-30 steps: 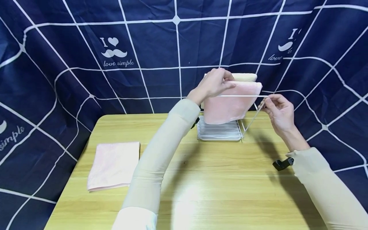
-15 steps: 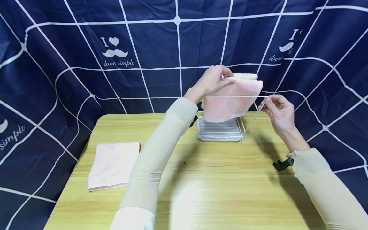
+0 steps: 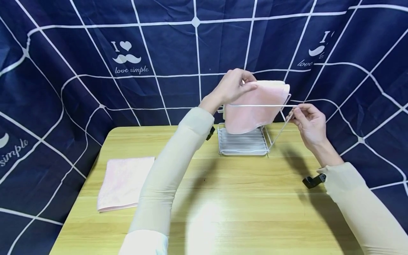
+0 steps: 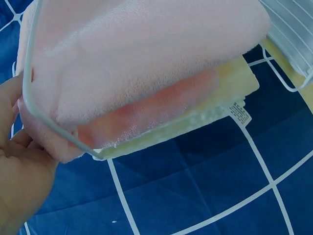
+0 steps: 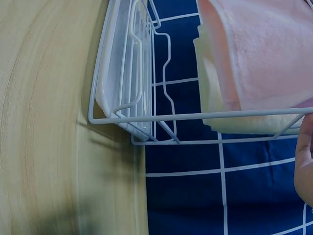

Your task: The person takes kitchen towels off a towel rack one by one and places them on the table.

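Observation:
My left hand (image 3: 234,85) pinches the top edge of a pink towel (image 3: 255,115), which hangs over the white wire rack (image 3: 243,144). In the head view, the rack's front upper bar crosses in front of this towel. Behind it hangs a pale yellow towel (image 4: 237,81) with a label, plain in both wrist views. Over at the rack's upper right corner, my right hand (image 3: 310,124) grips the wire between thumb and fingers. Part of that hand (image 5: 305,161) shows at the edge of the right wrist view.
A folded light pink towel (image 3: 125,182) lies on the left of the wooden table (image 3: 236,198). The rack's base has a white tray under its wires, near the table's back edge. Dark blue cloth (image 3: 172,49) with white lines hangs behind and at both sides.
My left hand has risen and shifted slightly left, drawing the pink towel up with it. The yellow towel's top is now mostly hidden in the head view. My right hand has stayed in place.

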`<state>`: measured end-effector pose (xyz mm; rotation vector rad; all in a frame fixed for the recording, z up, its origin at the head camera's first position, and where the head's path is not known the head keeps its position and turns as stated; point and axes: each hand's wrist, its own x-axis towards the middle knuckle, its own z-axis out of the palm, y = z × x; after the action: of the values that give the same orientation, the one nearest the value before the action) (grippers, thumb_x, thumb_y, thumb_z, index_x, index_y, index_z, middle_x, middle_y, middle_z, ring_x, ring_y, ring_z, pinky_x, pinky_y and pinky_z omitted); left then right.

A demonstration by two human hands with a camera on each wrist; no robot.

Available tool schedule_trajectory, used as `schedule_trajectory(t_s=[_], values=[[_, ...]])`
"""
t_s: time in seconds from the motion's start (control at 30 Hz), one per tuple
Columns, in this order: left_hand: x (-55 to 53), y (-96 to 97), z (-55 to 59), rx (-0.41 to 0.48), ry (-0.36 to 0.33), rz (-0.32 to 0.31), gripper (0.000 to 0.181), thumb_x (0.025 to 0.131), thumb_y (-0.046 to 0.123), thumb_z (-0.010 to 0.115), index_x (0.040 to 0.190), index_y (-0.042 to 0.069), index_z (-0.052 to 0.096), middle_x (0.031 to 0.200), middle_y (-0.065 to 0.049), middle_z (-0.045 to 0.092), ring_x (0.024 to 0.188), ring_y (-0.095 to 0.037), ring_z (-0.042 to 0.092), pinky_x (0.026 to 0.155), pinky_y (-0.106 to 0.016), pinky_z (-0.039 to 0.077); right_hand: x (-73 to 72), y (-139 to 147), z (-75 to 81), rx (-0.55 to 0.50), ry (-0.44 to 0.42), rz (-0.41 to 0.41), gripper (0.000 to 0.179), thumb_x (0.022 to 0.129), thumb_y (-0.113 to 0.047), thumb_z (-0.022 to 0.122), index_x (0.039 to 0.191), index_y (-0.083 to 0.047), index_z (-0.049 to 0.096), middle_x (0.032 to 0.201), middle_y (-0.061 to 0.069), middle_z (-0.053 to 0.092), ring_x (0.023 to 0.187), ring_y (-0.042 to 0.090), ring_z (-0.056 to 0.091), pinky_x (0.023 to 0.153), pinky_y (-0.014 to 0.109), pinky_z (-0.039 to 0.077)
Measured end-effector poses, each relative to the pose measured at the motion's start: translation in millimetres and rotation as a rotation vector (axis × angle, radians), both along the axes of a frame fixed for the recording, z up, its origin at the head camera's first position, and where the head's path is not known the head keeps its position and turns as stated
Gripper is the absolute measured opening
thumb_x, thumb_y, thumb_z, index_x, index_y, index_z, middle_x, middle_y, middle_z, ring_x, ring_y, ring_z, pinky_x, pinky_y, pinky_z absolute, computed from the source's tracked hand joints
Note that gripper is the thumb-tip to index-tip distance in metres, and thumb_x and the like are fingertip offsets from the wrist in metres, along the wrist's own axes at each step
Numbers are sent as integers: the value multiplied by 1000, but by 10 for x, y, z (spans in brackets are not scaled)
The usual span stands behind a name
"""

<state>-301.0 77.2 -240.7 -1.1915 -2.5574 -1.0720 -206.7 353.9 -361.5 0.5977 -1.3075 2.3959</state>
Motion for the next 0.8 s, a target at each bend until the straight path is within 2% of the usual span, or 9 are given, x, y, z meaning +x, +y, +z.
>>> schedule_trajectory(t_s=[0.2,0.3,0.43,0.5,0.8], values=[[9,-49,41,23,-10,-1,20,103,24,70,112,11,81,98,0,70,88,-12,57,81,-17,44,6,-3,5,-12,-2,5,14,100,16,54,102,13,67,88,19,75,78,25,75,72,31,64],[23,-77,58,38,-8,-6,19,103,24,71,111,10,81,95,1,67,87,-12,56,80,-17,43,6,-3,2,19,-11,-30,13,100,14,55,101,11,68,87,17,76,77,23,75,71,30,64],[45,-115,75,69,4,-15,18,101,23,72,107,9,81,89,2,61,78,-10,53,75,-17,41,8,-2,6,25,-14,-29,14,100,14,55,101,10,68,87,17,76,77,23,75,72,30,64],[51,-133,79,90,5,-22,17,101,23,73,105,8,81,87,3,59,74,-8,52,72,-16,41,14,-1,8,-3,-10,5,14,100,15,53,102,13,67,88,19,75,78,25,75,72,31,64],[82,-181,142,111,16,-30,18,101,22,72,107,7,80,89,0,65,76,-8,55,74,-15,44,15,6,8,0,-13,1,15,100,16,53,101,12,68,88,19,75,77,25,75,72,31,64]])
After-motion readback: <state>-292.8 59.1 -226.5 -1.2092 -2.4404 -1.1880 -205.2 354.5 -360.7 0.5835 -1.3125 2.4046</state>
